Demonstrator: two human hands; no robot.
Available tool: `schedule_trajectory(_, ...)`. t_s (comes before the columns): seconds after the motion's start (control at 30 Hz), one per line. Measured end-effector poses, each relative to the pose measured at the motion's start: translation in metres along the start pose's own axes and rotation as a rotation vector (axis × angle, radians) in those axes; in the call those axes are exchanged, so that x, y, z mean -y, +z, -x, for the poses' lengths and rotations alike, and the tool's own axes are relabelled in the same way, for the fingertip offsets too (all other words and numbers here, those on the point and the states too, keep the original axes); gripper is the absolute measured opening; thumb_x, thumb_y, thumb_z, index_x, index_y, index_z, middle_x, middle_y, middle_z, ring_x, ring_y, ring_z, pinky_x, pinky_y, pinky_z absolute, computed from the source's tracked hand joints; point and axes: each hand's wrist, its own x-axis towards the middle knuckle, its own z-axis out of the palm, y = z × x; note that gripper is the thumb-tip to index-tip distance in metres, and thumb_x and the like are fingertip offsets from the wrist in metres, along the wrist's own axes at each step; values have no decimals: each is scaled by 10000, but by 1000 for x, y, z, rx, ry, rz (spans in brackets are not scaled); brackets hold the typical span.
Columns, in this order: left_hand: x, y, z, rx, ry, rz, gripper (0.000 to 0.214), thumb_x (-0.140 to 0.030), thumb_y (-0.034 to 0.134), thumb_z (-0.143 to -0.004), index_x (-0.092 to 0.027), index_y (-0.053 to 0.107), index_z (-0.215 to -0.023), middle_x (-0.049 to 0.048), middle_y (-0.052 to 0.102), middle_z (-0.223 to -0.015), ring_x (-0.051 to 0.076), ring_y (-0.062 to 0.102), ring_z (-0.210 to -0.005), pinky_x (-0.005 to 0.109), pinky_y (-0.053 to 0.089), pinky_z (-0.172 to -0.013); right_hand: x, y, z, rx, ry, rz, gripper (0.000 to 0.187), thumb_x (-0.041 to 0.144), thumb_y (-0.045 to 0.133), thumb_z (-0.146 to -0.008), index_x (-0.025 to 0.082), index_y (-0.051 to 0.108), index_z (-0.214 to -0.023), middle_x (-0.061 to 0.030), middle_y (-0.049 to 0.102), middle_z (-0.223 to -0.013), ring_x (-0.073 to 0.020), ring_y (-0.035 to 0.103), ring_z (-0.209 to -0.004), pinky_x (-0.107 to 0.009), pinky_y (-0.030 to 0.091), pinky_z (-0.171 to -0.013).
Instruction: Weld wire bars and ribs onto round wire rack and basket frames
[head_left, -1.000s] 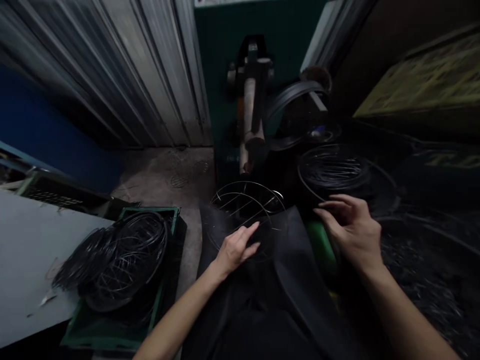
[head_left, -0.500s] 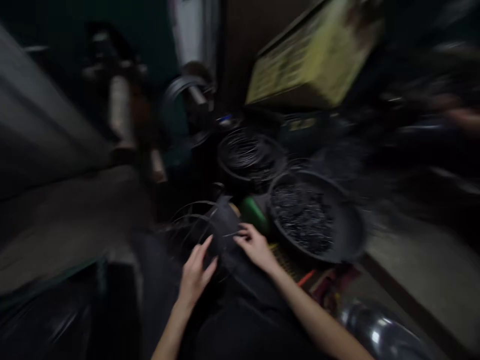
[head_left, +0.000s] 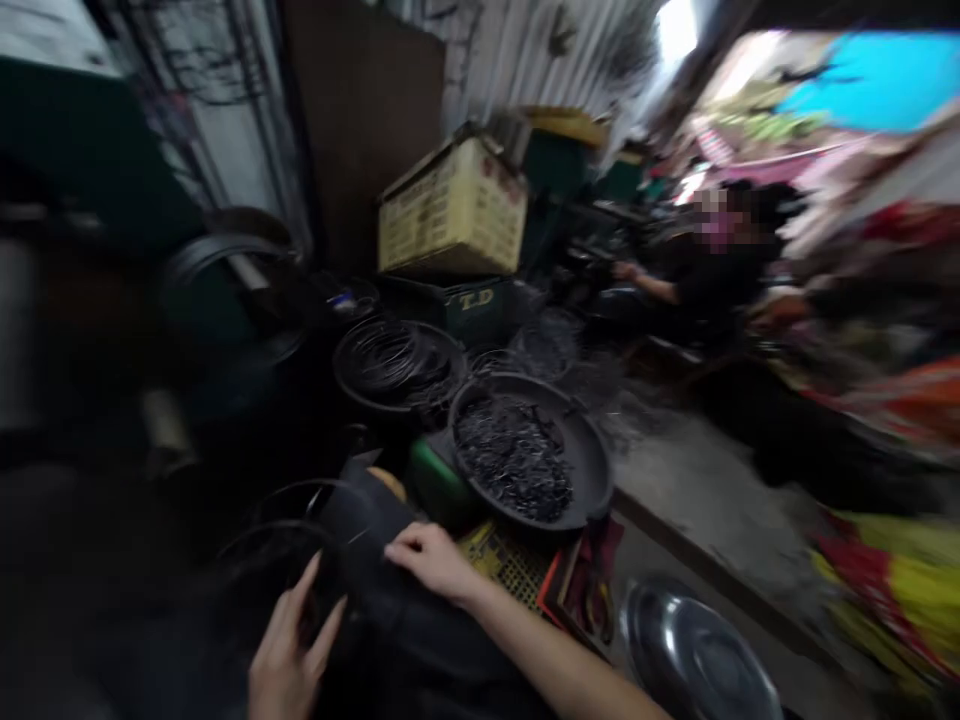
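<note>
My left hand (head_left: 289,635) is low in the view, thumb and forefinger spread apart with nothing visible between them. Thin wire loops (head_left: 281,520) curve just beyond its fingertips, blurred and dark. To its right, my right hand (head_left: 429,560) has its fingers drawn together over dark cloth (head_left: 405,610); anything pinched there is too small to make out. A short, pale, thin strand (head_left: 358,537) shows just left of its fingertips. Past that hand stands a round dark pan (head_left: 592,450) heaped with small dark wire-like pieces (head_left: 514,455).
Behind is another pan (head_left: 345,385) with coiled wire (head_left: 386,350). A yellow crate (head_left: 450,215) stands at the back. A shiny metal bowl (head_left: 701,650) and a yellow grid basket (head_left: 502,560) are at right. A person (head_left: 712,260) sits farther off.
The view has swung right and up, bringing the seated person and bright background into sight. Both hands appear lower and farther left; the left fingers stay apart. The pale strand no longer visibly meets my right fingertips.
</note>
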Motion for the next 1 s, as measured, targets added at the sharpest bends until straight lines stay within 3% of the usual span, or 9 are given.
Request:
schedule_trajectory(0.07, -11, -7, 1, 26, -127, 69, 607, -221, 506, -856, -353, 325, -1420, 44, 630, -1133, 248, 649, -930, 423, 586, -719, 0, 0, 6, 4, -20, -4, 243, 344, 533, -843, 240, 709, -711, -27, 693, -744, -180, 643, -730, -289, 508, -697)
schedule_trajectory(0.13, -19, -14, 2, 99, -170, 76, 545, -239, 520, -862, -339, 390, -1382, 42, 624, -1066, 216, 642, -882, 377, 580, -713, -6, 5, 8, 41, -19, -15, 291, 424, 519, -836, 225, 695, -719, -77, 687, -807, -217, 630, -779, -350, 502, -748)
schedule_trajectory(0.27, -12, -24, 1, 192, -249, 39, 505, -240, 551, -850, -256, 449, -1345, 19, 581, -937, 125, 598, -763, 264, 552, -726, -23, 24, 1, 76, -20, 14, 416, 564, 486, -803, 189, 662, -758, -113, 665, -854, -248, 611, -807, -405, 477, -789)
schedule_trajectory(0.47, -11, -36, -1, 320, -146, -135, 571, -230, 520, -866, -271, 350, -1410, 3, 550, -983, 105, 587, -831, 228, 526, -772, -27, 35, 6, -14, -91, 156, 496, 629, 438, -805, 185, 645, -730, -94, 652, -795, -217, 604, -738, -355, 480, -708)
schedule_trajectory(0.77, -9, -28, 9, 208, -254, -34, 515, -262, 534, -875, -248, 413, -1376, 10, 553, -958, 99, 557, -761, 233, 520, -752, -26, 35, 6, -30, -47, 231, 576, 691, 394, -798, 171, 636, -751, -92, 627, -783, -194, 558, -694, -330, 442, -683)
schedule_trajectory(0.9, -14, -37, 2, 113, -327, 25, 522, -276, 556, -865, -226, 433, -1369, 16, 551, -916, 108, 536, -745, 245, 509, -763, -21, 34, 10, 61, -36, 188, 582, 712, 397, -793, 176, 609, -719, -74, 608, -758, -181, 541, -691, -306, 423, -666)
schedule_trajectory(1.0, -24, -48, -7, 36, -359, 105, 523, -298, 564, -854, -228, 447, -1359, 6, 551, -861, 95, 502, -681, 242, 502, -719, -20, 34, 11, 53, -26, 193, 599, 732, 380, -787, 178, 594, -709, -74, 604, -758, -180, 537, -687, -304, 417, -661)
